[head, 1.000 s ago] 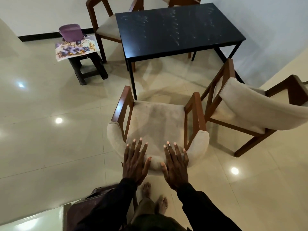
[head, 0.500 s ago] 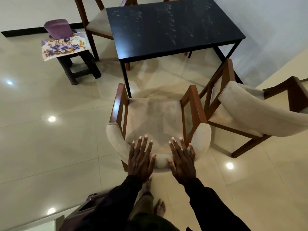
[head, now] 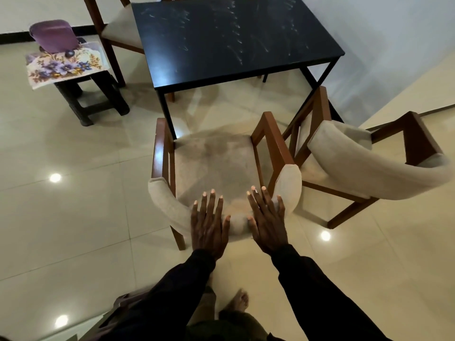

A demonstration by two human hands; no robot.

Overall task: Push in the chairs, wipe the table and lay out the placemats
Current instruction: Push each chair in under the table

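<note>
Left hand (head: 209, 225) and right hand (head: 267, 222) spread flat, fingers straight, pressed on the padded back of the chair (head: 214, 163), gripping nothing. Beyond the hands, smeared black table (head: 234, 38); far ahead-left, floral placemats (head: 64, 66) on a stool (head: 103, 94). Glossy cream tiled floor (head: 73, 217).

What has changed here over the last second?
The armchair slid forward toward the black table, its front now reaching the near leg. The left hand and right hand stayed flat on its backrest. The second armchair and stool stayed put.
</note>
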